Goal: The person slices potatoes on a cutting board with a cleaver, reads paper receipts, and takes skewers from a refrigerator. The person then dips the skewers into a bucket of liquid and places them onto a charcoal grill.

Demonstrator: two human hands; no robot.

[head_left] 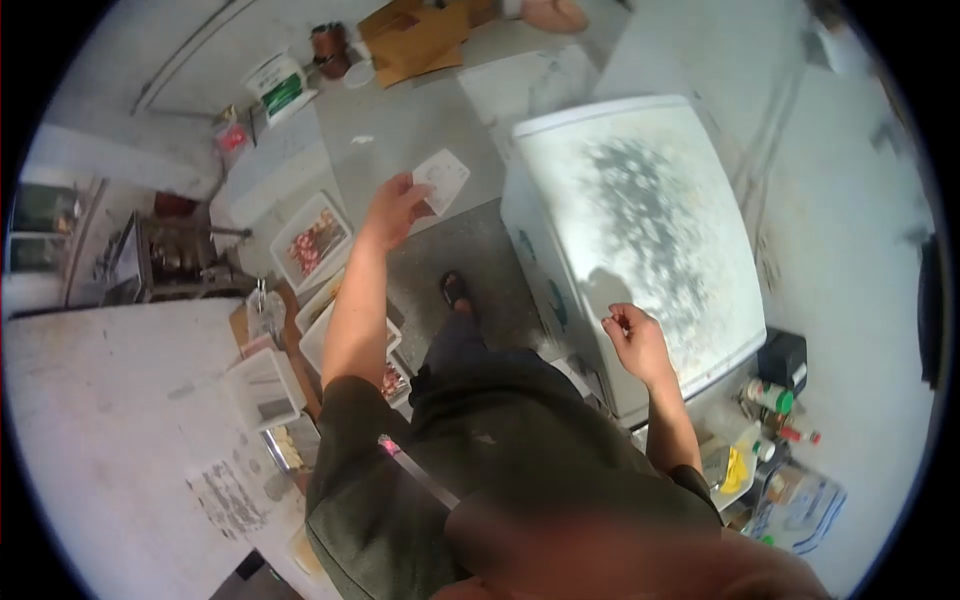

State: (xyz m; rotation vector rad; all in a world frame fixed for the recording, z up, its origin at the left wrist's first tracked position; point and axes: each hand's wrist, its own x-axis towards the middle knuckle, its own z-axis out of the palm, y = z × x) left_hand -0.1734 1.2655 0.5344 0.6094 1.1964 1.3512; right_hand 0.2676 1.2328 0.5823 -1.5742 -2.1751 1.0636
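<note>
My left hand point(393, 212) is stretched forward over the grey floor, its thumb and fingers closed on the edge of a thin, whitish, square plastic tray or lid point(444, 180). Faint marks show on that piece, too small to make out. On the other side, my right hand point(640, 347) hovers over the near left part of a white chest freezer point(710, 240), casting a shadow on its top. Its fingers are loosely bent and a little apart, and I see nothing held in them. A large grey worn patch covers the freezer's lid.
Left of me stand a white bin point(325, 250) with reddish and pale pieces and a white container point(262, 388). A cardboard box point(415, 40) and a green-and-white bag point(280, 88) lie ahead. Bottles point(770, 395) and a plastic bag point(800, 510) crowd the lower right.
</note>
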